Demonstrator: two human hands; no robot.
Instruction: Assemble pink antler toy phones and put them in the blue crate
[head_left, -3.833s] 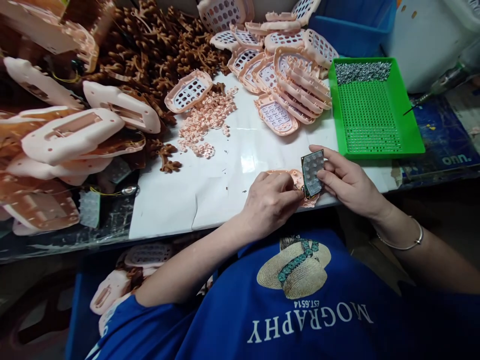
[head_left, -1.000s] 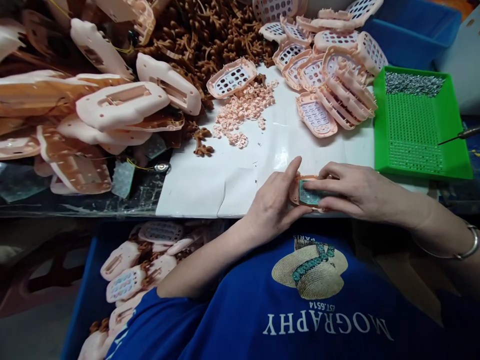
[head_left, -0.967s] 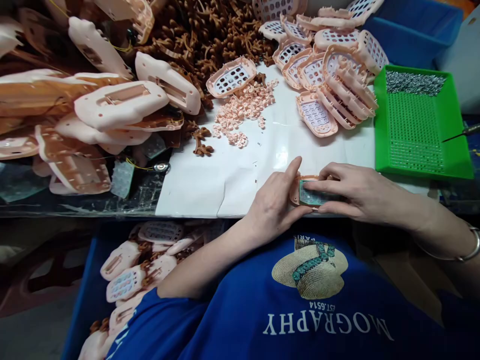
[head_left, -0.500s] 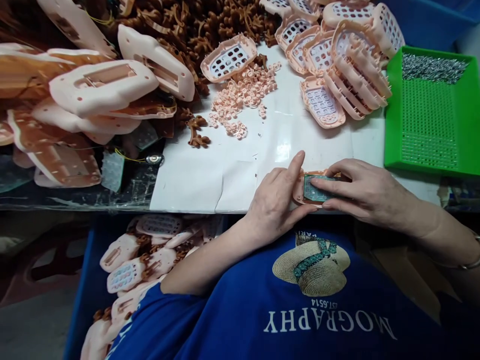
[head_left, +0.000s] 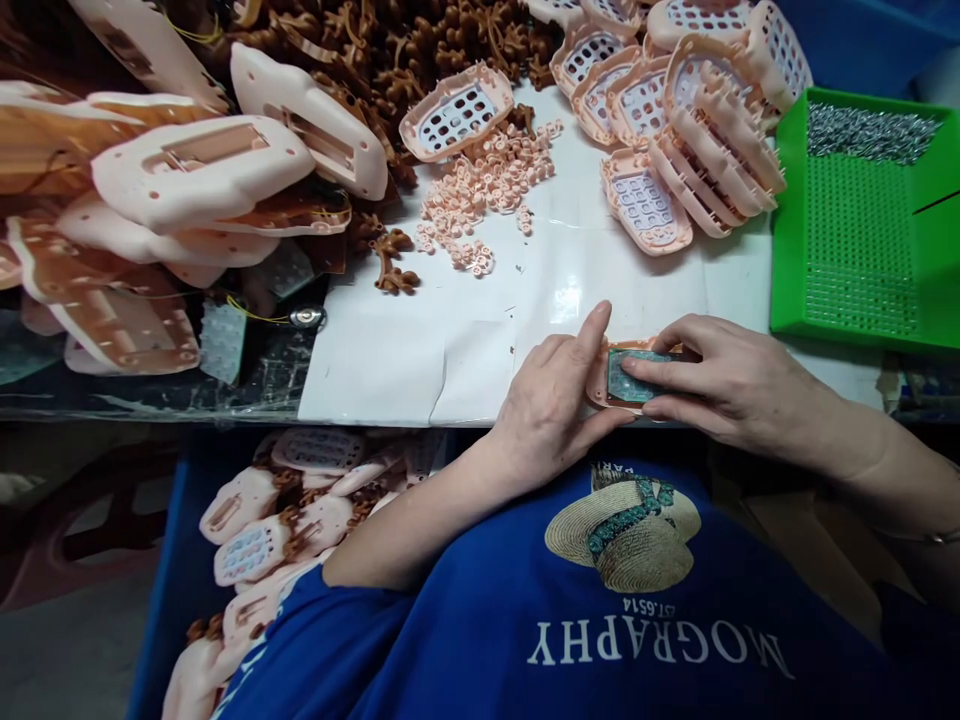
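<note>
Circuit board (head_left: 619, 386) | earlier upright, now flat in pink shell (head_left: 598, 378) | left hand (head_left: 551, 400) clasps shell | right hand (head_left: 720, 385) pinches board

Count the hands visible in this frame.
2: the left hand grips the pink shell's left end; the right hand, beside it, presses the green board into that shell. No others show.

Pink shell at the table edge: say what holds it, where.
Left hand grips the pink shell at its left end; right hand presses the green board in it.
</note>
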